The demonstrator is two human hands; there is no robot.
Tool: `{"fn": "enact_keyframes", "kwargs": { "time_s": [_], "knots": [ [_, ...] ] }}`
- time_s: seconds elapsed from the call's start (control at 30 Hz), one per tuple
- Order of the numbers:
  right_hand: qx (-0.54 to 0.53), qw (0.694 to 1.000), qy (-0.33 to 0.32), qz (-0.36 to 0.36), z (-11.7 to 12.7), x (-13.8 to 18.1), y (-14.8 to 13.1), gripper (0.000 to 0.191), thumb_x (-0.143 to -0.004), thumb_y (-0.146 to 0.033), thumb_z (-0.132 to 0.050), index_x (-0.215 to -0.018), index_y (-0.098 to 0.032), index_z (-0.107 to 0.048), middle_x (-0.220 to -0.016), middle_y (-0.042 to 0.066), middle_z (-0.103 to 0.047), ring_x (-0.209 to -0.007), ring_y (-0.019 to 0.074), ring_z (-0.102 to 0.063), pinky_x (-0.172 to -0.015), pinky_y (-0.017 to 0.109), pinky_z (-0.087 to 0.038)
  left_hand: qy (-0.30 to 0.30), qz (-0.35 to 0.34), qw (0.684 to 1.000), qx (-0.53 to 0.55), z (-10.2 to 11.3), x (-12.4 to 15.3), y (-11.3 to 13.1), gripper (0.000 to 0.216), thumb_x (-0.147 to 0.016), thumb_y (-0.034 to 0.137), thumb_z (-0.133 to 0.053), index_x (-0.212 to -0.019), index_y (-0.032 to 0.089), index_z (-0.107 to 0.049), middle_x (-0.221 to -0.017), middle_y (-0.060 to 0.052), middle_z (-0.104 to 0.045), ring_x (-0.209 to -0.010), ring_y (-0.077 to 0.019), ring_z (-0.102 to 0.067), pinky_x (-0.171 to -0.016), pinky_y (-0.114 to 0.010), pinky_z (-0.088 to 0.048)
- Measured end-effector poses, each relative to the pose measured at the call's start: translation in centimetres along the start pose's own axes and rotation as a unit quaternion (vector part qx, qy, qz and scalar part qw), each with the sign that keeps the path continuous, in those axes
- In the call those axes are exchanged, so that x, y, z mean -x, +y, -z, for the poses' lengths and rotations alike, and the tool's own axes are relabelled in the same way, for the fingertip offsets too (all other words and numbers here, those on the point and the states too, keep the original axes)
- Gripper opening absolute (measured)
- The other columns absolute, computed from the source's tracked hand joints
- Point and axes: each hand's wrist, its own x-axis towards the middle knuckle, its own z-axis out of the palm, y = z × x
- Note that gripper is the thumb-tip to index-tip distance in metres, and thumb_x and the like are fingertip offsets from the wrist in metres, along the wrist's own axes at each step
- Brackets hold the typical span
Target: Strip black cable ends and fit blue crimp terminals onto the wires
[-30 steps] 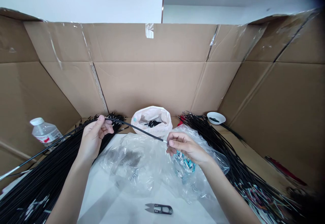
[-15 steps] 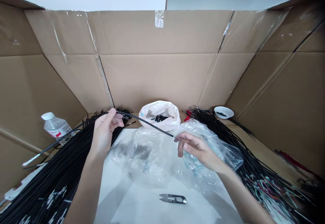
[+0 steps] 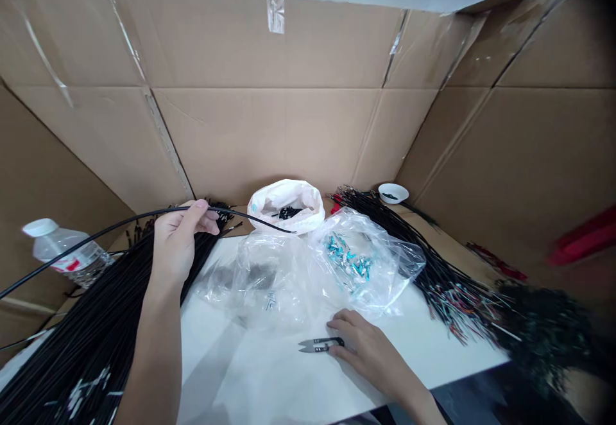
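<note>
While your left hand (image 3: 185, 235) pinches a black cable (image 3: 163, 210) between thumb and fingers, your right hand (image 3: 360, 345) is down at the thread snips (image 3: 310, 341), thumb and forefinger on either side of the handle; you can't tell from this view whether it grips them firmly. The cable arcs from the left edge of view, crosses in front of the water bottle (image 3: 79, 255), passes through your left hand and runs on to a tip in front of the white bag (image 3: 312, 210), which holds small black pieces. Your snips lie on the white table (image 3: 240, 373), blades pointing left. Just beyond them you have two crumpled clear bags (image 3: 283, 271), the right one containing teal pieces. A thick bundle of black cables (image 3: 96, 322) lies beneath your left forearm, and a second bundle (image 3: 409, 245) spreads at right, near a white bowl (image 3: 400, 198).
</note>
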Motion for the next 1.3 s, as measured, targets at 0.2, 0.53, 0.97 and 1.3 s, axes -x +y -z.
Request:
{"fn": "enact_keyframes", "kwargs": {
  "time_s": [0.2,0.53,0.97,1.3],
  "knots": [
    [0.039,0.999,0.013,0.006,-0.6,-0.6,-0.3,0.013,-0.094,-0.012,-0.053,-0.096,-0.021,-0.063,-0.107,0.007,-0.066,-0.103,0.0265,-0.062,-0.087,0.037,-0.048,-0.027,-0.016,0.999,-0.01,0.0,0.4,0.2,0.028,-0.081,0.029,-0.07,-0.058,0.014,-0.069,-0.064,-0.005,-0.067,-0.058,-0.0141,-0.056,-0.058,-0.026,-0.05],
    [0.057,0.998,0.003,0.018,0.8,-2.3,1.3,0.014,-0.096,-0.02,-0.048,-0.092,-0.02,-0.061,-0.1,0.007,-0.068,-0.095,0.0253,-0.063,-0.081,0.035,-0.044,-0.039,-0.039,0.998,-0.027,0.7,0.3,0.4,0.034,-0.083,0.032,-0.068,-0.055,0.014,-0.069,-0.063,-0.006,-0.066,-0.069,-0.0171,-0.063,-0.059,-0.023,-0.051],
    [-0.069,0.991,-0.046,0.1,8.2,-4.9,0.0,0.02,-0.094,-0.039,-0.061,-0.088,-0.021,-0.068,-0.087,0.003,-0.07,-0.078,0.0204,-0.062,-0.07,0.031,-0.044,-0.033,-0.044,0.997,-0.045,1.4,-0.6,-0.4,0.036,-0.082,0.038,-0.068,-0.053,0.016,-0.07,-0.066,-0.008,-0.07,-0.06,-0.0156,-0.063,-0.057,-0.023,-0.051],
    [-0.27,0.951,0.063,0.135,13.3,-8.9,-2.6,0.034,-0.084,-0.051,-0.075,-0.079,-0.02,-0.061,-0.075,0.0,-0.061,-0.07,0.016,-0.054,-0.064,0.029,-0.04,-0.035,-0.023,0.994,-0.102,0.9,-0.9,-0.5,0.042,-0.081,0.046,-0.067,-0.048,0.02,-0.07,-0.069,-0.009,-0.071,-0.065,-0.0184,-0.065,-0.059,-0.025,-0.054]
  ]
}}
